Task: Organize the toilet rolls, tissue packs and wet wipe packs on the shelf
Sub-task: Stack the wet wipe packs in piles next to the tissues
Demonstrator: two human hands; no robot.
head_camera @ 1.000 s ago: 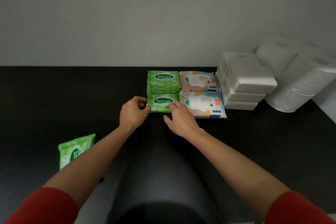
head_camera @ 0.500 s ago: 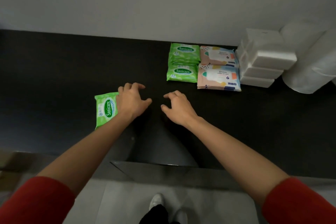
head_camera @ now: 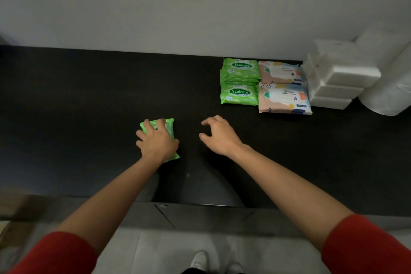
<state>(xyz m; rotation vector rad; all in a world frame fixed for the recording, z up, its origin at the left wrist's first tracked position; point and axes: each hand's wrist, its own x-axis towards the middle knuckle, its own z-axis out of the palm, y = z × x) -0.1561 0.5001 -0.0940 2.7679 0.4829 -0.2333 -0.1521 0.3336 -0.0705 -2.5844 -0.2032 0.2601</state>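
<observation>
My left hand point(head_camera: 156, 141) lies over a loose green wet wipe pack point(head_camera: 169, 127) on the black shelf point(head_camera: 77, 107), fingers curled round its far and left edges. My right hand point(head_camera: 219, 137) hovers beside it with loosely curled fingers, holding nothing. At the back right, green Sanicare packs point(head_camera: 240, 81) sit stacked in two rows. Patterned wet wipe packs point(head_camera: 283, 89) lie right of them, then white tissue packs point(head_camera: 335, 80) in a stack, then white toilet rolls point(head_camera: 391, 78).
A white wall point(head_camera: 178, 6) rises behind the shelf. The shelf's front edge point(head_camera: 200, 206) runs across the lower view, with pale floor and my shoe point(head_camera: 200, 260) below it.
Both hands drew back from the stacked green packs. My left hand moved onto the loose green pack and closed on it. The view tilted down and left.
</observation>
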